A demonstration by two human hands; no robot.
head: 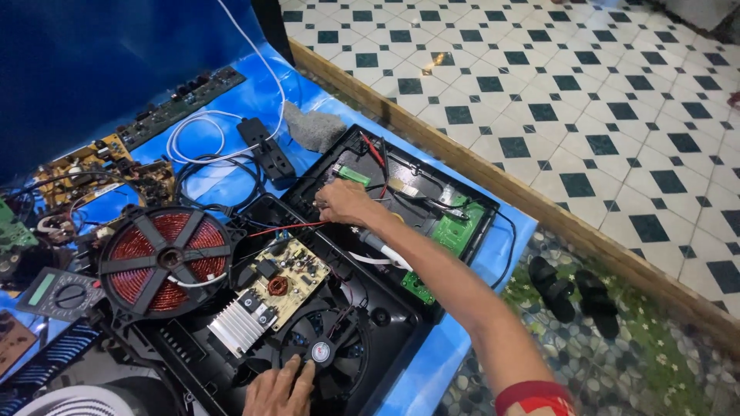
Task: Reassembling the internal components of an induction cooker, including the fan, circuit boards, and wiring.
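Right grip [343, 202] pinching red wire [281, 227] at cooker case [401, 308]; left grip [279, 389] flat, open, on fan [324, 354].
Risk: tugging could snap wire off board [287, 279]; coil [166, 258] loose alongside.

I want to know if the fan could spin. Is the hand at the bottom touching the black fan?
Touching. In the head view the left hand lies on the black fan, its fingers overlapping the fan's housing beside the round hub.

The black cooker base [324, 308] lies open and flat, its round fan [320, 353] and circuit board [284, 281] showing inside.
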